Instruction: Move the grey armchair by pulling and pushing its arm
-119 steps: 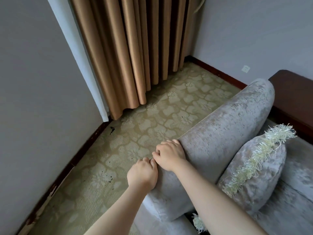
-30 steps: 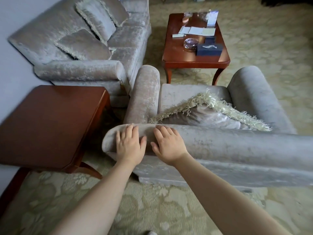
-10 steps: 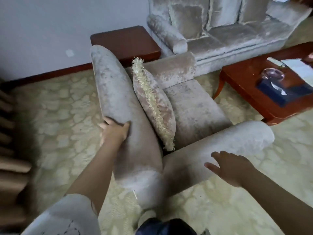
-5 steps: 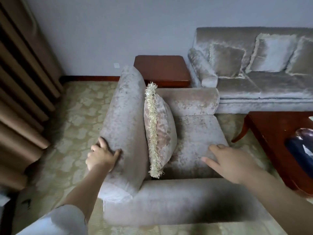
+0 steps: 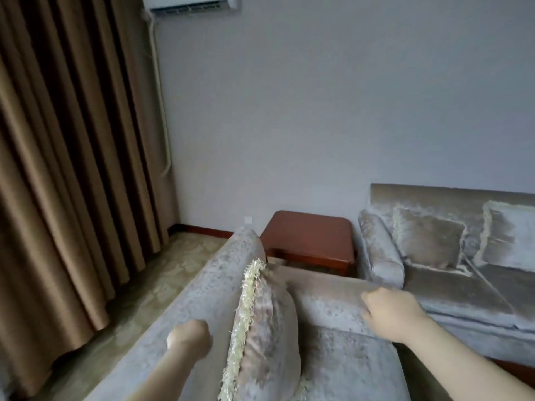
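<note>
Grey armchair (image 5: 347, 360) gripped: left hand (image 5: 189, 337) on backrest (image 5: 214, 282), right hand (image 5: 388, 314) on arm (image 5: 324, 290).

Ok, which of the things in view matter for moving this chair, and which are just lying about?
Part of the job: grey armchair; left hand, on its backrest; right hand, gripping its arm.

Just lying about: fringed cushion in the chair; wooden side table; sofa; curtain; air conditioner.

The left hand (image 5: 189, 338) and right hand (image 5: 389, 312) are being shown bare, with the left forearm (image 5: 163, 377) and right forearm (image 5: 454, 358) being left uncovered throughout.
</note>
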Demonstrator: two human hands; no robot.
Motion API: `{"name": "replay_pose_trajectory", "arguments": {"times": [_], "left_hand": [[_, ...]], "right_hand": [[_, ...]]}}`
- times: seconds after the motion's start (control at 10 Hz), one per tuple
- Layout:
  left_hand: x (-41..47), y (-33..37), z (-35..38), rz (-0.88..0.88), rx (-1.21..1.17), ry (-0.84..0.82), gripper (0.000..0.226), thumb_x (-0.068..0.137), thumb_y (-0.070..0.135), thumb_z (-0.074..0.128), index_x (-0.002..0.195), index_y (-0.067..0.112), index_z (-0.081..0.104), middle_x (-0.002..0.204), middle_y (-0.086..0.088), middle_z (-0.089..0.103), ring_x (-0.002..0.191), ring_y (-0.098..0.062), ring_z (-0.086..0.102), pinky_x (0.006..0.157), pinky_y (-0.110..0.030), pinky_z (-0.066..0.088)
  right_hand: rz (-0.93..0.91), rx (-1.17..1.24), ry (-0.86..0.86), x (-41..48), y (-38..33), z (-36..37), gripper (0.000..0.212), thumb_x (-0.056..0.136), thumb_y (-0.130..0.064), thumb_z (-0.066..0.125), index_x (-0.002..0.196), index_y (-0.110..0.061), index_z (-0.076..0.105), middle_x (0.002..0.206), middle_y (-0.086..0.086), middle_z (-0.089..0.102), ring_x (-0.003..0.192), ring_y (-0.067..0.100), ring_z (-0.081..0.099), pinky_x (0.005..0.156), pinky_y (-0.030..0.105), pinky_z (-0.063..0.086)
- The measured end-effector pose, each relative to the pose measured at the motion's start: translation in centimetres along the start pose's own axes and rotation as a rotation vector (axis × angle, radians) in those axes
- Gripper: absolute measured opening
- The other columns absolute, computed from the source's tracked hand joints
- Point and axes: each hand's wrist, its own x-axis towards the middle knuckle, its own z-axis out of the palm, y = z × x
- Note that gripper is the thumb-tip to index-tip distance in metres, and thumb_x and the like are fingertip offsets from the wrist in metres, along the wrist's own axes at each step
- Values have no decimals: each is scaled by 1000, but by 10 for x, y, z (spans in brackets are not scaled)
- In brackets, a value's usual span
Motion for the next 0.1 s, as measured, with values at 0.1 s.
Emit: {"name": "replay_pose_trajectory", "arguments": {"times": [0.1], "left_hand": [[-40,24,-83,-3,-19,221,20,90,14,35,86,18,55,107,1,63,95,-19,62,64,-27,46]], "right_hand": [[-41,34,213,9,24,-57,29,95,-34,34,69,-23,31,75,-7,44,83,23,56,61,29,37]]}}
